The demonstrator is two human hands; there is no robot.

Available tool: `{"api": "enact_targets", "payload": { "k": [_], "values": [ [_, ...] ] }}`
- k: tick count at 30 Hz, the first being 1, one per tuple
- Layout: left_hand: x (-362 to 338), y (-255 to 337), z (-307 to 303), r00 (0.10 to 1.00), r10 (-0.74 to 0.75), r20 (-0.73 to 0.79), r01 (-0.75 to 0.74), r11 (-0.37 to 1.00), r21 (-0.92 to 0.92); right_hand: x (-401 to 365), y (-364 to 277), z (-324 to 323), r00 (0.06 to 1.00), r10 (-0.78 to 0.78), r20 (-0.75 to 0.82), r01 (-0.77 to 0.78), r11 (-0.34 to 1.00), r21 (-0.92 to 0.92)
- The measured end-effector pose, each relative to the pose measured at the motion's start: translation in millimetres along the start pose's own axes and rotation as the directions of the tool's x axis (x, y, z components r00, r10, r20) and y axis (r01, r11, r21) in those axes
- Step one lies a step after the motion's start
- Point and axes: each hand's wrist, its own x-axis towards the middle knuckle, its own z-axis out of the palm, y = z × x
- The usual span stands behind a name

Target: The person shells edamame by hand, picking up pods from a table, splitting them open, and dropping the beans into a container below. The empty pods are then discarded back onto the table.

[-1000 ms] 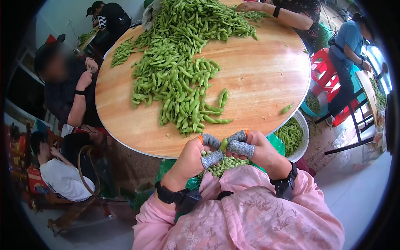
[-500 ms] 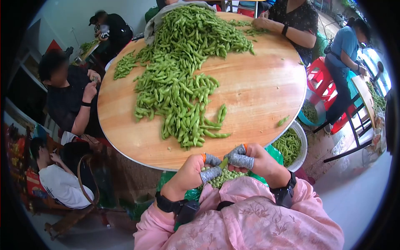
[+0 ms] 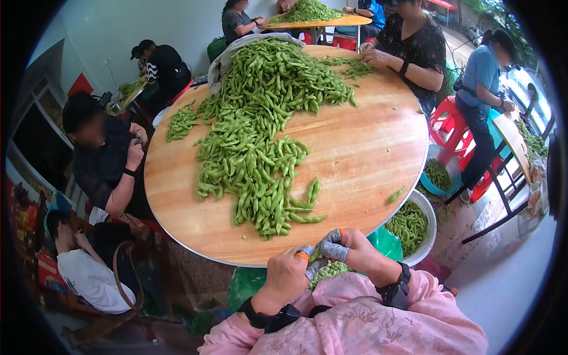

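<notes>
Over here, the left hand (image 3: 285, 278) and right hand (image 3: 365, 254) are both nearly closed — grey finger wraps (image 3: 334, 251) and all — pinching one green pod (image 3: 315, 255) between them, above shelled beans (image 3: 331, 271) (half hidden from me), near the wooden table (image 3: 367, 154), where a mound of pods (image 3: 266, 100) lies

Pods (image 3: 266, 106) lie on the table (image 3: 361, 160) — a basin (image 3: 433, 228) to its right.
</notes>
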Motion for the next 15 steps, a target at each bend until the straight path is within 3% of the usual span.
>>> {"api": "enact_targets", "payload": {
  "k": [4,6,7,9,10,12,13,15],
  "values": [
    [-2.6,-11.6,7.0,0.999,0.035,0.015,-0.031,0.981,-0.192,1.4,5.2,-3.2,0.985,-0.136,0.101,0.138,0.990,-0.006],
    [-4.4,-16.1,8.8,0.992,-0.028,0.121,0.095,0.792,-0.604,0.8,4.9,-1.9,0.980,-0.157,0.124,0.152,0.987,0.045],
    [-5.6,-16.0,7.9,0.993,-0.026,0.117,0.091,0.793,-0.602,0.9,4.9,-1.1,0.974,-0.177,0.144,0.163,0.981,0.102],
    [-7.7,-14.7,5.5,0.949,-0.223,0.221,0.296,0.403,-0.866,1.2,5.6,-2.0,0.965,-0.199,0.171,0.182,0.977,0.111],
    [-7.9,-16.7,6.5,0.951,-0.220,0.219,0.293,0.405,-0.866,1.8,5.1,-1.6,0.965,-0.186,0.186,0.161,0.976,0.144],
    [-4.5,-20.0,6.1,0.911,-0.163,0.379,0.395,0.079,-0.915,3.1,2.4,-2.2,0.963,-0.179,0.203,0.144,0.974,0.175],
    [-2.2,-16.5,3.1,0.912,-0.162,0.376,0.392,0.081,-0.916,3.3,0.7,-3.2,0.970,-0.155,0.186,0.132,0.983,0.127],
    [4.2,-1.8,-6.5,0.930,-0.261,0.259,0.344,0.370,-0.863,3.6,-0.9,-3.4,0.977,-0.126,0.170,0.115,0.990,0.077]
  ]
}}
